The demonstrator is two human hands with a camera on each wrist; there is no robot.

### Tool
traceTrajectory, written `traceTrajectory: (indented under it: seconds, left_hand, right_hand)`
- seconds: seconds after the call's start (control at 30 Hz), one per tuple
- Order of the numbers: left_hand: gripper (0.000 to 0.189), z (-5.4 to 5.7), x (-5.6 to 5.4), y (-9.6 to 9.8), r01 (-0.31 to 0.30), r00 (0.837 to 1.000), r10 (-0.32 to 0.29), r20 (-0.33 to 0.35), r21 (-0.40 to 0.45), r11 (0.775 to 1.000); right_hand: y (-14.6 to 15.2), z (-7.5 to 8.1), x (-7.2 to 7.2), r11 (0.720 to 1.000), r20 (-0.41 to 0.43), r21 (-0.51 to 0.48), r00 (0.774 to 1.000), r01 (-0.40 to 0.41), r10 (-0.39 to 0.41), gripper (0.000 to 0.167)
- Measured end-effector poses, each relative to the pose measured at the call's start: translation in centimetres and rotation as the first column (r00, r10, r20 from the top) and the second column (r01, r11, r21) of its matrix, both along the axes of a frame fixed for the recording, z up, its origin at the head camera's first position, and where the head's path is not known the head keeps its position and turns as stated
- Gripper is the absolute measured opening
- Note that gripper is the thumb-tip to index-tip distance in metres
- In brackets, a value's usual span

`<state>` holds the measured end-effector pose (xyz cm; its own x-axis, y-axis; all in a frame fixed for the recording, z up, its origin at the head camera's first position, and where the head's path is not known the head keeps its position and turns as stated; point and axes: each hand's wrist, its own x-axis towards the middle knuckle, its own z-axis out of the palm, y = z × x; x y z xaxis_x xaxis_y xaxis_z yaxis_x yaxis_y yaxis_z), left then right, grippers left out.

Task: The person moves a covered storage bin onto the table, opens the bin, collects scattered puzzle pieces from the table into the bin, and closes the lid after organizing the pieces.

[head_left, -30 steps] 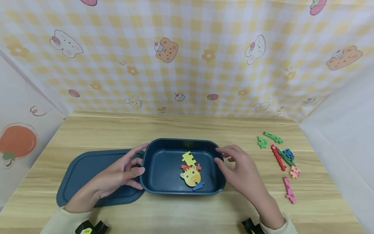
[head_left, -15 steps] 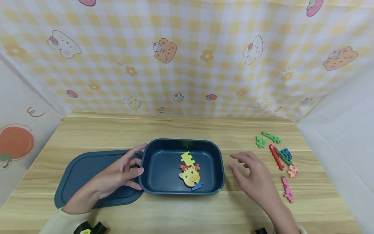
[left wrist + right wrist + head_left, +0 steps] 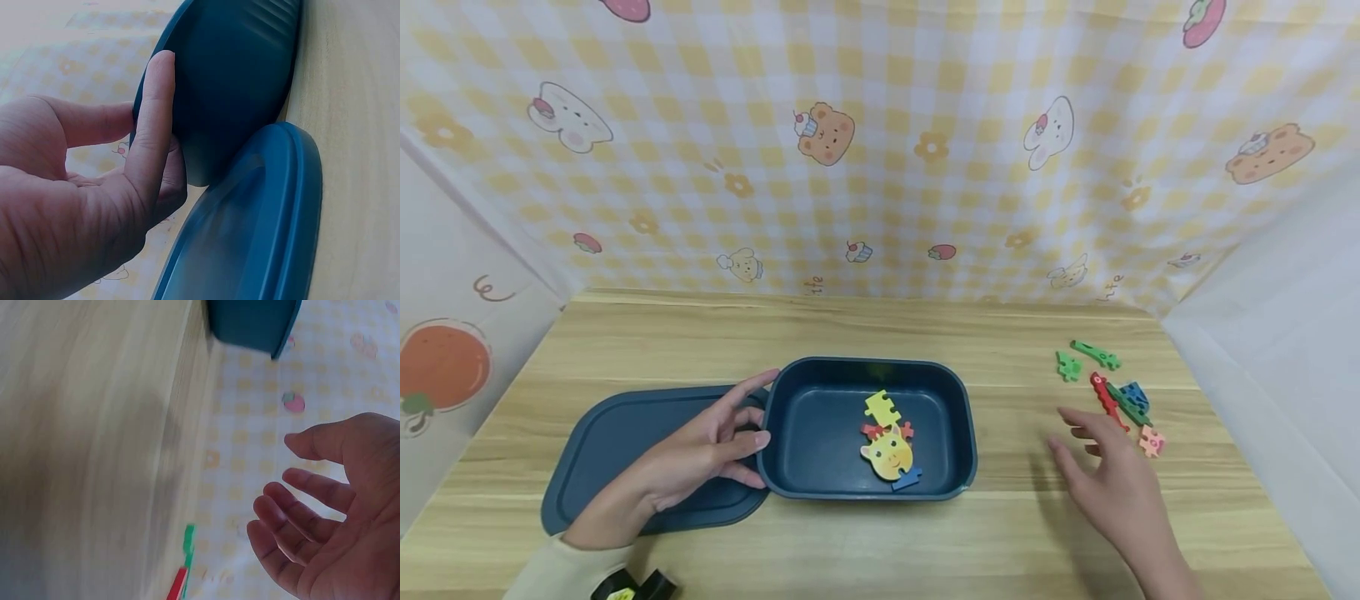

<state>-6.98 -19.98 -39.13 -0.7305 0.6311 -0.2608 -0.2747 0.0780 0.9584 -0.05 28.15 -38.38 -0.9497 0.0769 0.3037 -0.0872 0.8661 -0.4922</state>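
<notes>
A dark blue plastic box [image 3: 820, 450] stands on the table with puzzle pieces inside: a yellow animal-head piece [image 3: 887, 454], a pale yellow piece [image 3: 882, 407], a red one [image 3: 872, 430] and a blue one [image 3: 907, 478]. My left hand [image 3: 700, 450] touches the box's left side, fingers spread along the outer wall and rim; the left wrist view shows a finger [image 3: 159, 94] lying straight against that wall. Over the table to the right, my right hand [image 3: 1116, 475] hovers with loosely bent fingers, holding nothing. Red [image 3: 1105, 392] and orange-pink [image 3: 1152, 442] pieces lie just beyond it.
The matching blue lid [image 3: 617, 442] lies flat left of the box, partly under my left forearm. Two light green pieces [image 3: 1096, 354], a dark green one [image 3: 1127, 404] and a blue one [image 3: 1136, 395] lie back right. A checked cloth [image 3: 880, 167] hangs behind the table.
My right hand has left the box's right side and moved right towards the loose pieces, now covering the pink piece in the head view. The left hand and box stay in place.
</notes>
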Motion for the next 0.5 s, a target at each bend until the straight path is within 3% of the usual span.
traceTrajectory:
  seconds: [0.2,0.5]
  left_hand:
    - [0.083,0.1,0.0,0.0,0.002,1.0,-0.002,-0.003,0.006,1.0]
    - [0.082,0.0,0.1,0.0,0.008,1.0,-0.007,-0.002,0.021,1.0]
  right_hand:
    - [2.4,-0.6,0.5,0.994,-0.012,0.022,0.994,0.108,-0.107,0.035]
    - [4.8,-1.9,1.3,0.963,0.07,0.092,0.963,0.252,-0.258,0.042]
